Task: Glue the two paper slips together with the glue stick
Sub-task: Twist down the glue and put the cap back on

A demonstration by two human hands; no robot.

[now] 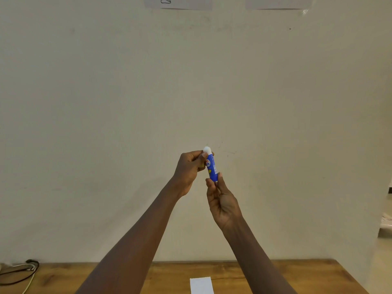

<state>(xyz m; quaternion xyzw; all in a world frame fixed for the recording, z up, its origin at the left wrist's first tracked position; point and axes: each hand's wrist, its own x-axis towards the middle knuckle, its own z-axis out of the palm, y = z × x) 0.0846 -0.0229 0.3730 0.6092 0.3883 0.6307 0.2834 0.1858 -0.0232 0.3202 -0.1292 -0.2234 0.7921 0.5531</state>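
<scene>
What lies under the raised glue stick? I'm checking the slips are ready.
One white paper slip on the wooden table, well below the glue stick. A second slip isn't visible.

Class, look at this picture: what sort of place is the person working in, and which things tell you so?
Probably a plain indoor workroom or classroom: a wooden table against a bare wall, paper sheets stuck high up, and cables lying at the table's left end.

plain indoor room, wooden table (297, 272) against bare cream wall (127, 102), taped paper sheets (178, 3), loose cables (21, 270)
</scene>
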